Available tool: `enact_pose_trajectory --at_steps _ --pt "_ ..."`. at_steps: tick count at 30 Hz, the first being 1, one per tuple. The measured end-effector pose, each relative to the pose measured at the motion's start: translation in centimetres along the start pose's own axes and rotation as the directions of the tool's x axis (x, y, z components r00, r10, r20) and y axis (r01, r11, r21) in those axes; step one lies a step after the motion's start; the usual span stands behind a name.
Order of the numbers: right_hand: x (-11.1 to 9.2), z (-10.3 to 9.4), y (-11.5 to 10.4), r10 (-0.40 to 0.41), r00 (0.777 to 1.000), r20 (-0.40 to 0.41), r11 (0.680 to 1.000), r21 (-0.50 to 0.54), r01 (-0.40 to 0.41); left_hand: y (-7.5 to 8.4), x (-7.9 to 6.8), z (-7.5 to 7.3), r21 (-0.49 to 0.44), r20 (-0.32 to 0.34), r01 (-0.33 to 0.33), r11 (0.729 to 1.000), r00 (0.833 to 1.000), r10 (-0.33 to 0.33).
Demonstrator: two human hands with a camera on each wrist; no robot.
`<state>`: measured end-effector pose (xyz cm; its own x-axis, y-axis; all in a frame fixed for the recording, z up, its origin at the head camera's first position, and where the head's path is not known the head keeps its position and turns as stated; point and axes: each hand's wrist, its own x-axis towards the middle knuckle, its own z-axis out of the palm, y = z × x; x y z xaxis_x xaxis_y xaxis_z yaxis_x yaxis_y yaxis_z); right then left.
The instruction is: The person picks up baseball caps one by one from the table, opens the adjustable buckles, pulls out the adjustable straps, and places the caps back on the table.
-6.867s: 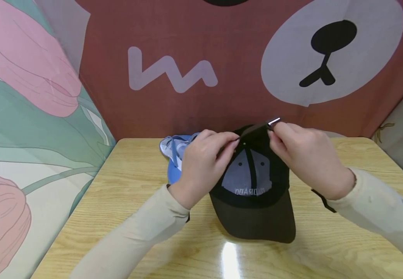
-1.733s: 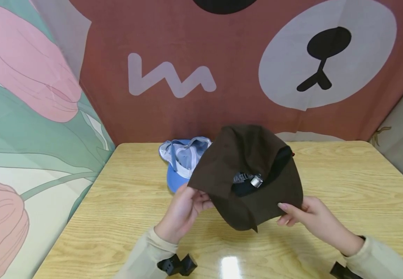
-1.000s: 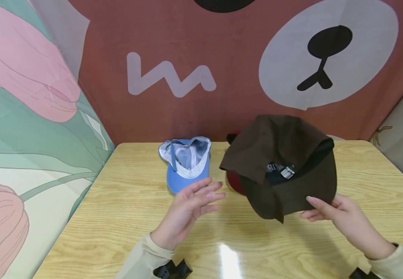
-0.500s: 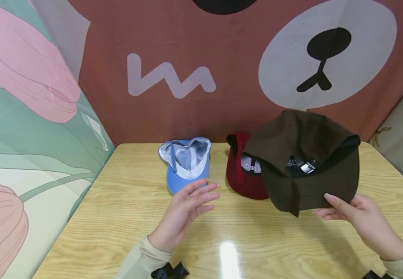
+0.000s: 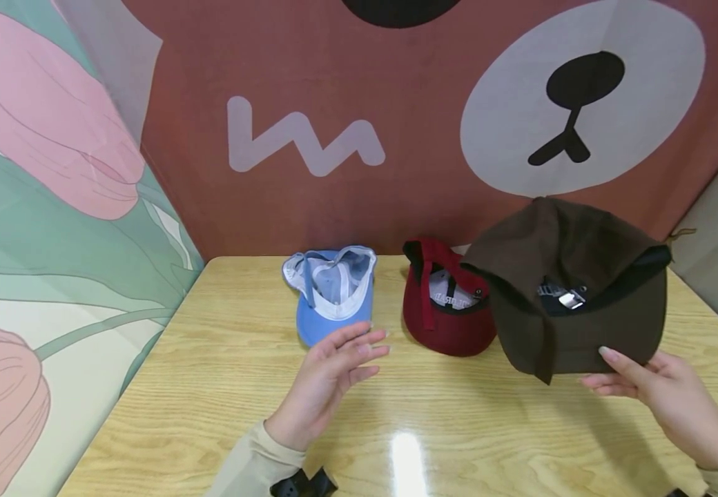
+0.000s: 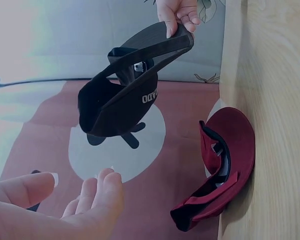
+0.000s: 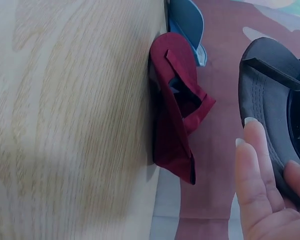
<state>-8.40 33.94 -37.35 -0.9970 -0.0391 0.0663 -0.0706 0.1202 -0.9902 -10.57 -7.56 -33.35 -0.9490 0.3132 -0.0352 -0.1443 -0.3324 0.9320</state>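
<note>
My right hand (image 5: 670,397) pinches the brim of a dark brown baseball cap (image 5: 589,345), thumb on one face and fingers under the other. The cap hangs above the table at the right, its opening towards me, with a metal buckle and a loose strap showing. My left hand (image 5: 331,383) is held in the air with fingers spread and nothing in it, in front of a blue cap (image 5: 334,324). In the left wrist view, the raised brown cap (image 6: 120,110) is well beyond the left fingers. A dark red cap (image 5: 449,338) lies between the blue and brown ones, partly overlapped by the brown cap.
The blue and red caps lie along the back of the wooden table (image 5: 210,386), openings facing me. Behind them hangs a reddish-brown cloth (image 5: 309,214) with a bear print. A floral cloth (image 5: 73,262) hangs at the left.
Earlier both hands held the brown cap's strap, then its sides. The left hand let go, and the right hand carried the cap rightwards, uncovering the red cap.
</note>
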Motion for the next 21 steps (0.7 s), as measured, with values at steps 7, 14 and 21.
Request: enact_pose_trajectory --at_steps 7,14,21 --pt "0.0 -0.5 0.2 0.058 0.998 -0.031 0.998 -0.027 -0.059 0.0 -0.1 -0.1 0.013 0.0 -0.004 1.0 1.0 0.004" --pt "0.1 -1.2 0.8 0.047 0.998 -0.047 0.999 0.021 -0.046 0.1 -0.1 0.0 0.017 -0.013 0.002 1.0 1.0 -0.002" --pt "0.3 -1.7 1.6 0.065 0.995 -0.071 0.997 0.055 -0.061 0.1 -0.2 -0.1 0.016 -0.019 0.005 1.0 1.0 -0.005"
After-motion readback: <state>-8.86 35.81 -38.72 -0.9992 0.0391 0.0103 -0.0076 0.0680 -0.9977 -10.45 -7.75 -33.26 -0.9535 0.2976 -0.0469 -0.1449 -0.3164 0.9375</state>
